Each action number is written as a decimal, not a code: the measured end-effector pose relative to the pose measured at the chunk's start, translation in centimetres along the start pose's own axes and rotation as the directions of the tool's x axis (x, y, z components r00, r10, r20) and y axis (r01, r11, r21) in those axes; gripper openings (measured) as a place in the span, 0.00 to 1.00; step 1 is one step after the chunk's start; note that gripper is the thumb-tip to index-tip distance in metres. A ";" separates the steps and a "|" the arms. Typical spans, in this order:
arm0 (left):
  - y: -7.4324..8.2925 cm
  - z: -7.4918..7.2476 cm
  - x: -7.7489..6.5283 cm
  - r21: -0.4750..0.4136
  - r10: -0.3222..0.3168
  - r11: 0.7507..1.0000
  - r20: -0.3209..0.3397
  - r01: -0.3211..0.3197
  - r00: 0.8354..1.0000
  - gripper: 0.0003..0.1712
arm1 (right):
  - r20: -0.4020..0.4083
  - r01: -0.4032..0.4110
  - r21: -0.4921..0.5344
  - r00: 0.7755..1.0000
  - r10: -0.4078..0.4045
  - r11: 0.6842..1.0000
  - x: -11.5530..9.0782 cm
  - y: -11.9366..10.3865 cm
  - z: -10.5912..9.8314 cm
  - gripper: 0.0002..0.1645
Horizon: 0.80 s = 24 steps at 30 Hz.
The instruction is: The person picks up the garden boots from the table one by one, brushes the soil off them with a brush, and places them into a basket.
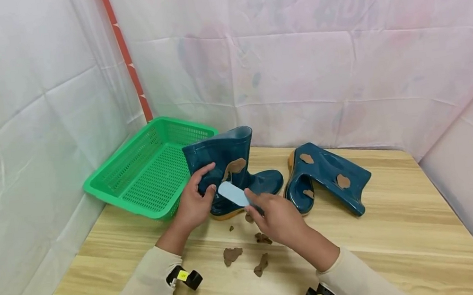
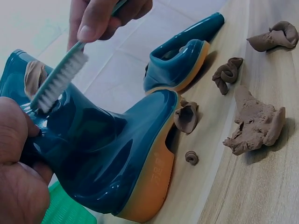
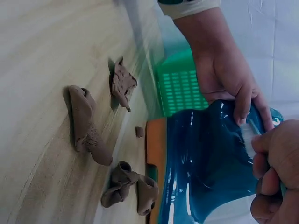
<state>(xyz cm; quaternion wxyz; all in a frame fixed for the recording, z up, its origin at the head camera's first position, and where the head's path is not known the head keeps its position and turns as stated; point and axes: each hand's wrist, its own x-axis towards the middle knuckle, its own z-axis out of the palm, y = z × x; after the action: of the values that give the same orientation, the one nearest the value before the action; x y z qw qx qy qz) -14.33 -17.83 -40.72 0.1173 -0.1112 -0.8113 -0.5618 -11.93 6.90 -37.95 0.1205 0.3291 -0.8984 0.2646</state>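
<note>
White cloth walls [image 1: 288,66], creased, along the rear and sides of a wood-grain tabletop [image 1: 400,245]. At left, green perforated plastic basket [image 1: 150,179]. Just beside it, near the middle of the tabletop, standing teal rain boot [image 1: 215,152] with orange sole. Farther right, lying teal rain boot [image 1: 328,163], on its side, with toe toward the standing one. Left hand [image 1: 192,204]: curled about the standing boot's shaft, thumb and forefinger spread apart. Right hand [image 1: 281,216]: closed in a grip on the handle of a scrub brush [image 1: 233,194]. Pale blue brush back toward the head camera; white bristles [image 2: 63,81] against the standing boot's shaft, near a brown patch. Brown clay-like lumps [image 1: 232,255], irregular, scattered in front of the standing boot. Brown clay-like patches [image 1: 237,165]: one on the standing boot's shaft, three on the lying boot. Smallest, brown pellet [image 1: 231,228] near the orange sole.
</note>
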 end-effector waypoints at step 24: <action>0.1 0.2 -0.1 0.052 0.045 0.998 -0.001 -0.045 0.999 0.31 | -0.187 0.063 0.021 0.981 -0.058 0.998 0.8 -0.6 -0.8 0.31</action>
<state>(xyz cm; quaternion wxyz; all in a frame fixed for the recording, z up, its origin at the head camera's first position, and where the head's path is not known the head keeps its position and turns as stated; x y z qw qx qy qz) -14.19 -17.60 -40.73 0.1336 -0.1258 -0.8229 -0.5377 -12.11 6.49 -36.70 0.2073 0.3317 -0.8692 0.3026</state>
